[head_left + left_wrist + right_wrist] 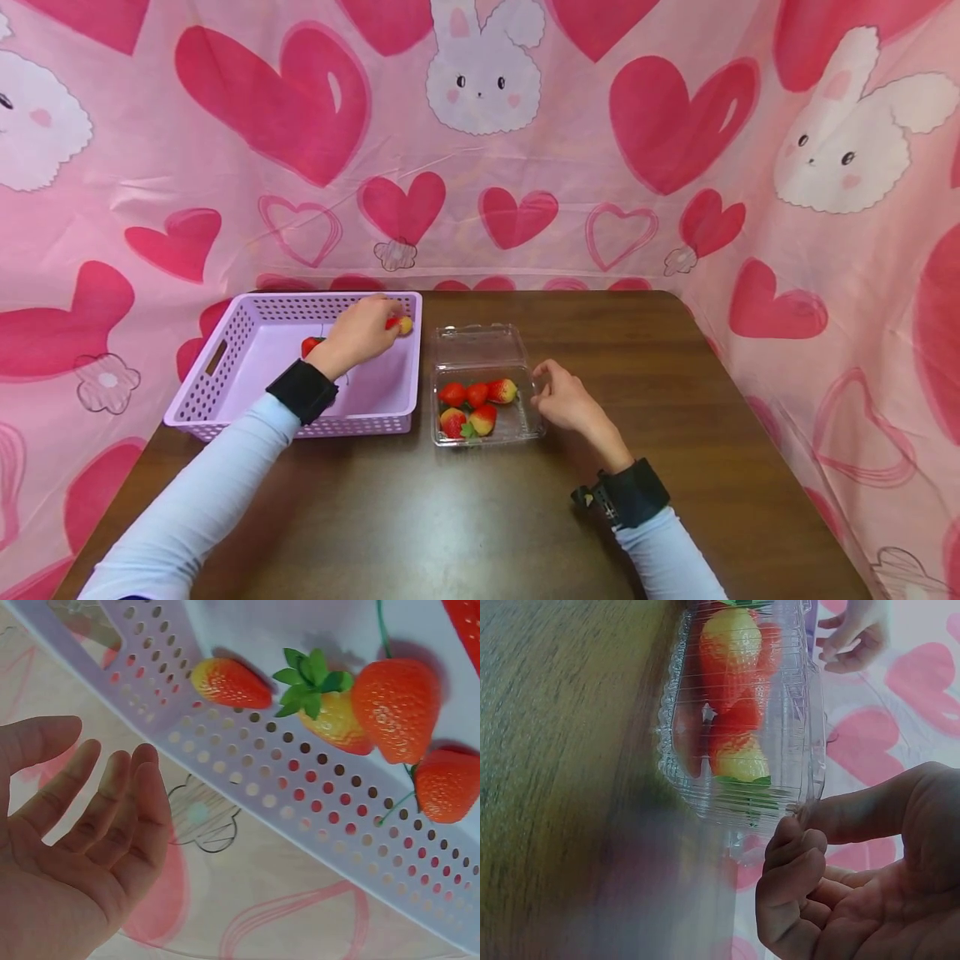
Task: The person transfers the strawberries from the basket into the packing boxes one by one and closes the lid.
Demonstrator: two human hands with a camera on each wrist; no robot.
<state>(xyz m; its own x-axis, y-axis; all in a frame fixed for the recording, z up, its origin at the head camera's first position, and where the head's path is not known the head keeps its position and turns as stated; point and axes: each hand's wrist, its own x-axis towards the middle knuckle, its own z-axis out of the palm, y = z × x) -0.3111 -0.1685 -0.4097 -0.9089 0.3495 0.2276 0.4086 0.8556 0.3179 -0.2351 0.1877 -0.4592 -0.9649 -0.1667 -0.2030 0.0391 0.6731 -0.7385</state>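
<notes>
With the right hand [566, 402] pinching the box [525, 427] rim, the empty, loosely open left hand [360, 332] should close gently on one strawberry [231, 682].

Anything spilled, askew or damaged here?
Nothing stands out. The visible strawberries lie inside the purple basket or the clear container, whose lid stands open behind it. I see no spill or obvious damage.

No readable text, no legible labels, brands, numbers or signs;
</notes>
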